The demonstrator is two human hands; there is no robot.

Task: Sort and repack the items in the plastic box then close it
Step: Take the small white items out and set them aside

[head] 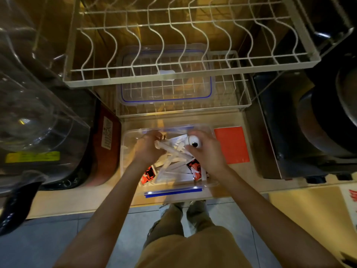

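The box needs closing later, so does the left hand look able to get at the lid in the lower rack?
Probably yes: the lid lies just beyond the box, but the left hand holds white pieces.

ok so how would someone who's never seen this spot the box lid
Start at the big white wire dish rack over the counter. Under it is a lower wire shelf, and the lid lies flat on that, just behind the open box the hands are in. It is clear plastic with a thin blue seal line round its edge, the only solid sheet among the wires.
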